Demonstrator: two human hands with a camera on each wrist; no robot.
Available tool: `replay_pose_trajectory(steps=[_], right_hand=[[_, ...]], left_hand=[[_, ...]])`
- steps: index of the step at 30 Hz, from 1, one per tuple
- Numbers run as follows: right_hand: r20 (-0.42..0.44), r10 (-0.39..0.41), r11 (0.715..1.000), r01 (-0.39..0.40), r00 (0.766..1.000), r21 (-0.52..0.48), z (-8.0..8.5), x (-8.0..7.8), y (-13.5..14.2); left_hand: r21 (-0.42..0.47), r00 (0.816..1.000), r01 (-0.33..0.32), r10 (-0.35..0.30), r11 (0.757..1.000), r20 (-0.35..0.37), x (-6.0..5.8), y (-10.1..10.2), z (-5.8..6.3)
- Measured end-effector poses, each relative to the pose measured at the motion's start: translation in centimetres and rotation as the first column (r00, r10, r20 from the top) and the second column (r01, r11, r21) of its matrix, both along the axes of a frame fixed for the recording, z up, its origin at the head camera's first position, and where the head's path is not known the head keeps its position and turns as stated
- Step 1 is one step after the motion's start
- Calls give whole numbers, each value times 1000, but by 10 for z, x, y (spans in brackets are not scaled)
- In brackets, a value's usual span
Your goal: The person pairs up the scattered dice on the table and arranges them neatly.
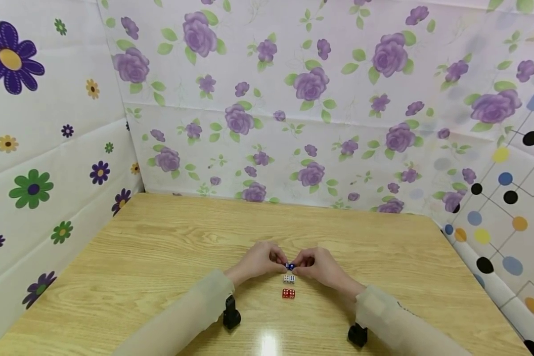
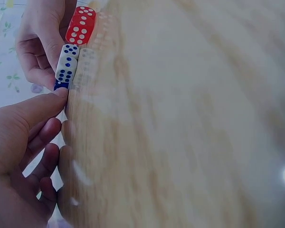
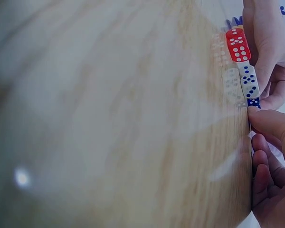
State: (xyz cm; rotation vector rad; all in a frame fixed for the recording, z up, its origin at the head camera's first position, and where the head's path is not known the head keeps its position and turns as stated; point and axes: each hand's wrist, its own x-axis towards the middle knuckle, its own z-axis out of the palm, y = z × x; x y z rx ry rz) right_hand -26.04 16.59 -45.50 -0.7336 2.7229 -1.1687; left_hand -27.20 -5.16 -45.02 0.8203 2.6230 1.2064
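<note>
Two blue dice sit side by side on the table, touching or nearly so. My left hand pinches the left one between thumb and fingers, and my right hand pinches the right one from the other side. Fingertips cover much of both dice; in the right wrist view a blue die shows white dots. Just nearer to me lies a pair of white dice with blue dots. A pair of red dice with white dots lies nearer still, in line with the others.
The wooden table has a glossy surface with a bright reflection near its front. Flowered cloth hangs along the back and left, and dotted cloth on the right. Black wrist cameras hang under both sleeves.
</note>
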Motion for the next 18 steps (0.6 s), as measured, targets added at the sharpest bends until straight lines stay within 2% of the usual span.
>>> replay_pose_trajectory(steps=[18], right_hand=[[-2,-7,1000,7,1000,9,1,1,-1]], left_hand=[[-11,1000,-3,3,1000,4,1,1,0]])
